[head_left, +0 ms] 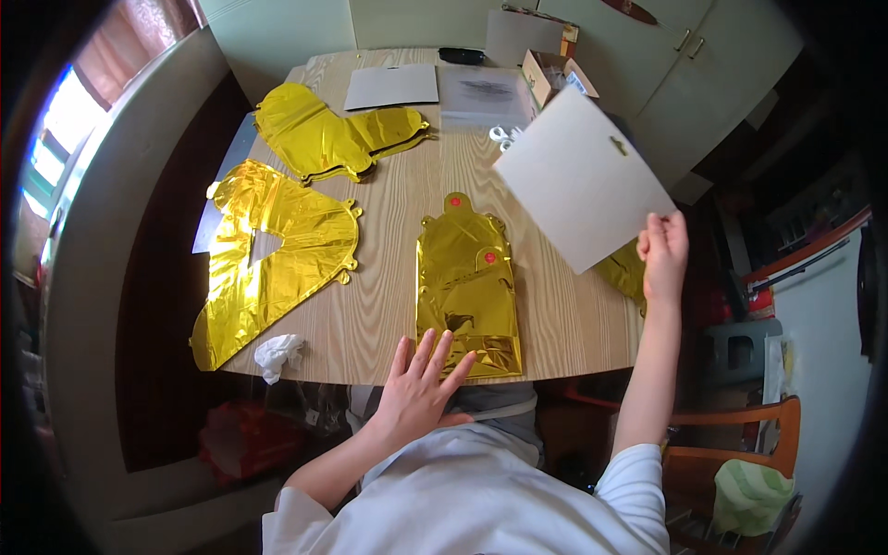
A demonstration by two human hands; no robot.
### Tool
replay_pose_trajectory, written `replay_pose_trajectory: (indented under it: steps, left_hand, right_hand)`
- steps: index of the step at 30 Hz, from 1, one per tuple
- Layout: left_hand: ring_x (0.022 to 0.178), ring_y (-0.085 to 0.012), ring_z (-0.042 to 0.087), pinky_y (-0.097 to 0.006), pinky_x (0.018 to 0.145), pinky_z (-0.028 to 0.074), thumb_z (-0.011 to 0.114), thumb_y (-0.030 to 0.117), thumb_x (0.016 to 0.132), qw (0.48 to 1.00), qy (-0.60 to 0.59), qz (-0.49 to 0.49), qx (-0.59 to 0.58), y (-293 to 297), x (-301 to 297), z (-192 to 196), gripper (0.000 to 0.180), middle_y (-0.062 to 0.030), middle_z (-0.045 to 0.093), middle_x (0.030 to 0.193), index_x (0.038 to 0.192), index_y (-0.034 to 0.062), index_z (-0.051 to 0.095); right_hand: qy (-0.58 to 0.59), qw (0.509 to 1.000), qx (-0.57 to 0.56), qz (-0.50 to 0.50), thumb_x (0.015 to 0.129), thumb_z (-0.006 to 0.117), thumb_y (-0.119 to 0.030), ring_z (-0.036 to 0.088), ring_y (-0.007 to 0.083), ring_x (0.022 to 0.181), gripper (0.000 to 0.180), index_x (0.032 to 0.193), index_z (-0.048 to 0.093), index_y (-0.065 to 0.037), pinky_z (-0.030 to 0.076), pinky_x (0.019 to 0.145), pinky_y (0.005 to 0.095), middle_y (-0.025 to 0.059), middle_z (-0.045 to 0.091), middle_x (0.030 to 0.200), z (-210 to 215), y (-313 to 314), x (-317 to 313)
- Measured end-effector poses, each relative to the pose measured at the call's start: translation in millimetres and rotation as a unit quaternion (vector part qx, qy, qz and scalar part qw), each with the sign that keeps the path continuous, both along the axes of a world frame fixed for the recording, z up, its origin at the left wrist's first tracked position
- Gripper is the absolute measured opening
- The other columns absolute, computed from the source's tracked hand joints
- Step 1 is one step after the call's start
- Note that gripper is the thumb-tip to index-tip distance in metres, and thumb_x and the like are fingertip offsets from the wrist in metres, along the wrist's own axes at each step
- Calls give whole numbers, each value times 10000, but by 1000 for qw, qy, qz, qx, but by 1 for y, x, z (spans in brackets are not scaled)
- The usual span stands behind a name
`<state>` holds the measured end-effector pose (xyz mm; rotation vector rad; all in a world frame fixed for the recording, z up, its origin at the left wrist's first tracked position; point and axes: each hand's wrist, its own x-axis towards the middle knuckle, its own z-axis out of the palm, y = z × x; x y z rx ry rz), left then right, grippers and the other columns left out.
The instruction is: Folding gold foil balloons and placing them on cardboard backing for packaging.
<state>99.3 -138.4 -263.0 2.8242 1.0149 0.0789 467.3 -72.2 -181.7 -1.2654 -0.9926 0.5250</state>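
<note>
A folded gold foil balloon with two red round spots lies flat in front of me at the table's near edge. My left hand rests with spread fingers at its lower left part. Held up over the right side of the table is a white card sheet with a small hanging slot; my right hand pinches it by one corner. Partly hidden beneath the card is more gold foil. Two further gold foil balloons, one flat and one bunched, lie on the left.
The wooden table carries a crumpled white tissue, another white card, a clear plastic sheet, a dark case and an open box. A wooden chair stands at the right.
</note>
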Motion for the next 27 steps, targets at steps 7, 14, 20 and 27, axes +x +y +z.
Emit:
replay_pose_trajectory:
  steps: [7, 14, 20, 27]
  left_hand:
    - [1429, -416, 266, -613, 1142, 180, 522, 743, 804, 1000, -10, 3, 2, 0, -1, -2, 907, -215, 323, 1524, 1519, 224, 316]
    - [1452, -361, 261, -560, 1173, 163, 592, 542, 881, 993, -102, 56, -32, 19, -20, 12, 782, -179, 360, 1522, 1460, 54, 395]
    - [1401, -377, 353, -498, 1165, 247, 628, 309, 905, 987, -134, 79, 32, 55, -42, 26, 573, -205, 456, 1438, 1362, -6, 484]
    - [1379, -376, 377, -513, 1138, 306, 685, 466, 840, 990, -124, -61, -15, -6, -1, 10, 665, -188, 444, 1443, 1337, 50, 533]
  right_hand:
    - [-156, 981, 111, -28, 1020, 485, -111, 558, 75, 619, 115, 1074, 476, -10, 457, 573, 210, 41, 579, 764, -5, -25, -30]
    - [-221, 958, 181, 26, 970, 508, 14, 628, 156, 678, 161, 1118, 444, 10, 524, 636, 261, 125, 615, 895, -21, -60, -70]
    - [-420, 880, 219, -12, 907, 475, 116, 643, 265, 966, 277, 1140, 405, -15, 528, 840, 329, 240, 633, 1087, -55, -81, -66]
    - [-548, 822, 149, -32, 765, 577, 99, 652, 332, 1014, 382, 1120, 519, -29, 554, 838, 398, 166, 627, 1166, -89, -78, -41]
